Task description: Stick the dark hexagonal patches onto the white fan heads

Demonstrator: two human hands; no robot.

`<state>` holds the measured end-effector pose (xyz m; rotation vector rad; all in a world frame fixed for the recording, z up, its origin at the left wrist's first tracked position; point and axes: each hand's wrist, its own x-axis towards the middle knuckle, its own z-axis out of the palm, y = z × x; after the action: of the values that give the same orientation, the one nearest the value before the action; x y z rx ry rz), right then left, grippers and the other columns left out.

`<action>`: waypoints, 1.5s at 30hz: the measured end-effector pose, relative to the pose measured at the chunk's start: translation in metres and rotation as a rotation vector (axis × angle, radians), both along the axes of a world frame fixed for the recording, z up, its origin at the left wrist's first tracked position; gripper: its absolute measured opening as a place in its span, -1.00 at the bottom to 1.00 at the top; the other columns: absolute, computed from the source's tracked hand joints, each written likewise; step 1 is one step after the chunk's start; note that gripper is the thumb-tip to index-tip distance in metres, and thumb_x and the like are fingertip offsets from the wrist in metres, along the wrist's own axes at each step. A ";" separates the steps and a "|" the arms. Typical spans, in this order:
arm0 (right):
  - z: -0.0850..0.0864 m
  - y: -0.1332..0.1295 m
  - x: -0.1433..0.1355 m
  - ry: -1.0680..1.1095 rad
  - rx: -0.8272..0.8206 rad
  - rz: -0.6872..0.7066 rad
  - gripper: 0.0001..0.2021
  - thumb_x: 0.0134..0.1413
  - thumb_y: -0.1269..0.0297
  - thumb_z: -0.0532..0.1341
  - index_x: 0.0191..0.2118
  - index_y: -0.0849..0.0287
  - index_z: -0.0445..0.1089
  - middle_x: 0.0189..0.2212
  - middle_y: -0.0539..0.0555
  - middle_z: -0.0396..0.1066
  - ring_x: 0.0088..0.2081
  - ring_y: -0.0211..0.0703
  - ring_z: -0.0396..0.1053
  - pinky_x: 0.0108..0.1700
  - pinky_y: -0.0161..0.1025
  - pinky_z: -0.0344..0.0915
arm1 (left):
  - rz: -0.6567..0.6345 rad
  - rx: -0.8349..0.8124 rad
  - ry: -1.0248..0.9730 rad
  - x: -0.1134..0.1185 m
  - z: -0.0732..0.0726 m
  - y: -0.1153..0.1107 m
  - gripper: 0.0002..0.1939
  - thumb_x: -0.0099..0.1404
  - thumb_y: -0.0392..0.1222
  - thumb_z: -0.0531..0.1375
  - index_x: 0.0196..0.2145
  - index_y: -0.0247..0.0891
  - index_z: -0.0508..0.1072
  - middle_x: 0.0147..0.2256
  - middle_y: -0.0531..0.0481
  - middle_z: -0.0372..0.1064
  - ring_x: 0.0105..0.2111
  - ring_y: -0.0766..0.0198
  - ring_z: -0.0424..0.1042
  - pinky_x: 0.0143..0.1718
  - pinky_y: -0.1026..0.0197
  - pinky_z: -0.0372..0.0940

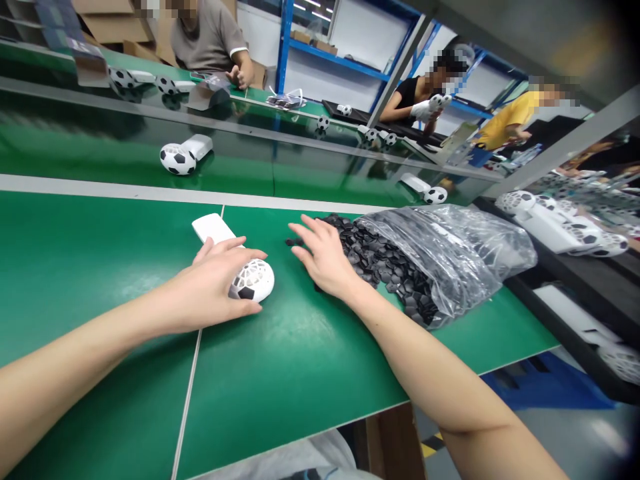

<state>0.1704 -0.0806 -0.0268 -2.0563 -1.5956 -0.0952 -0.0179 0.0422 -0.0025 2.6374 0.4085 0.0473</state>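
Note:
A white soccer-ball handheld fan [257, 279] lies on the green table, its flat handle [213, 228] pointing away to the left. The ball end has an open white lattice and a black patch. My left hand [217, 283] curves around the ball, thumb on the near side and fingers over the far side; the palm covers part of it. My right hand [323, 257] is open, fingers apart, by the left edge of a heap of small black plastic pieces [373, 257]. Nothing shows in its fingers. The heap spills from a clear plastic bag [460, 250].
Beyond the white table edge, a conveyor belt [240, 167] carries another soccer-ball fan [179, 159]. Black trays with more fans [565, 220] stand at the right. Co-workers sit across the line, one in a grey shirt [207, 37]. A slanted metal post [400, 73] rises beyond.

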 end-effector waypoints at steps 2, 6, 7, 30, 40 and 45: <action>-0.004 0.002 -0.003 -0.099 -0.155 0.041 -0.63 0.22 0.22 0.06 0.13 0.03 0.19 0.19 0.12 0.05 0.20 0.22 -0.13 0.06 0.22 0.00 | -0.007 -0.064 0.022 -0.001 0.001 -0.001 -0.33 0.04 0.09 0.17 0.09 -0.17 0.20 0.15 -0.15 0.10 0.25 -0.09 -0.25 0.14 -0.21 -0.06; -0.003 0.003 -0.007 -0.220 -0.253 0.060 -0.73 0.23 0.34 0.06 0.02 0.12 0.33 0.04 0.14 0.28 0.04 0.10 0.17 -0.01 0.08 0.06 | 0.049 -0.127 -0.060 0.000 -0.003 -0.006 -0.33 0.02 0.13 0.18 0.04 -0.22 0.22 0.15 -0.19 0.09 0.25 -0.07 -0.27 0.15 -0.17 -0.01; -0.001 0.002 -0.007 -0.245 -0.256 0.047 -0.76 0.21 0.39 0.07 -0.05 0.15 0.38 -0.03 0.15 0.35 -0.05 0.05 0.25 -0.05 0.03 0.09 | 0.047 -0.131 -0.083 0.001 -0.004 -0.007 -0.36 0.02 0.11 0.18 0.02 -0.23 0.24 0.13 -0.18 0.12 0.25 -0.06 -0.25 0.16 -0.17 -0.03; 0.010 -0.012 -0.017 0.465 0.134 0.126 -0.87 0.10 0.43 0.12 -0.21 0.19 0.33 -0.32 0.03 0.38 -0.37 -0.28 0.40 -0.28 -0.27 0.35 | -0.055 -0.140 -0.049 0.000 -0.002 -0.008 -0.42 0.00 -0.17 0.14 0.04 -0.13 0.20 0.27 -0.07 -0.25 0.26 -0.08 -0.32 0.17 -0.17 -0.06; 0.019 -0.018 -0.037 0.691 0.066 0.315 -0.98 0.02 0.37 0.24 -0.38 0.17 0.38 -0.35 0.00 0.31 -0.27 -0.25 0.30 -0.23 -0.27 0.32 | -0.042 -0.177 -0.071 0.001 -0.003 -0.008 -0.40 0.01 0.03 0.22 0.01 -0.15 0.24 0.26 -0.10 -0.21 0.26 -0.07 -0.32 0.18 -0.18 -0.08; 0.017 -0.018 -0.046 0.731 0.030 0.332 -0.96 0.00 0.43 0.26 -0.37 0.16 0.42 -0.32 0.00 0.26 -0.24 -0.27 0.26 -0.21 -0.29 0.28 | 0.004 -0.236 -0.082 0.002 -0.003 -0.012 -0.35 -0.01 0.19 0.23 0.00 -0.12 0.26 0.24 -0.04 -0.09 0.26 -0.04 -0.35 0.18 -0.16 -0.08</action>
<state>0.1240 -0.0984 -0.0101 -1.5034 -1.4004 0.6671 -0.0158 0.0304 -0.0051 2.3939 0.3675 0.1023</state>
